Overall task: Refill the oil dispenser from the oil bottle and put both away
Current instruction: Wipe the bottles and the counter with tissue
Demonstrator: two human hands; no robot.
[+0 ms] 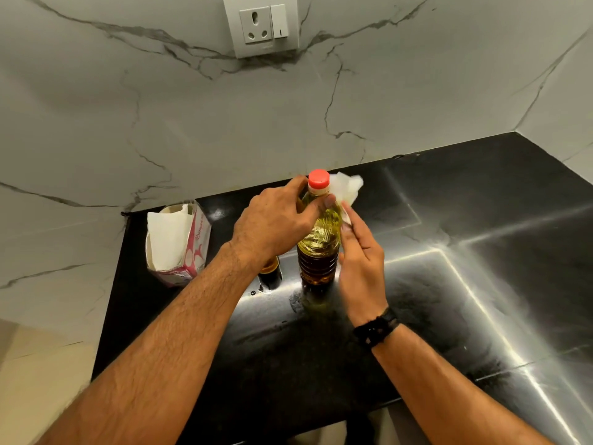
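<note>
At the far left I saw a torn tissue box [179, 242] standing on the black counter [449, 316], close to the marble wall [128, 123], with a white sheet sticking up out of it. To its right, my left hand [276, 223] reached forward and held the oil bottle [319, 242] at its shoulder, the fingers and thumb curled around the neck just under the red cap [318, 179]. This hand and its forearm covered most of the oil dispenser [270, 273]; only the dark lower part showed, standing on the counter just beside the bottle on its left. The oil bottle stood upright near the middle of the counter, its long axis vertical, with the closed cap pointing up toward the wall. The yellow oil looked dark in the ribbed lower part. On the right of the bottle, my right hand [361, 264] pinched a crumpled white tissue [346, 191] against the upper side of the bottle, the fingers nearly straight. A black band [375, 329] was on this wrist. High on the wall there was a white socket [261, 25] with a switch.
</note>
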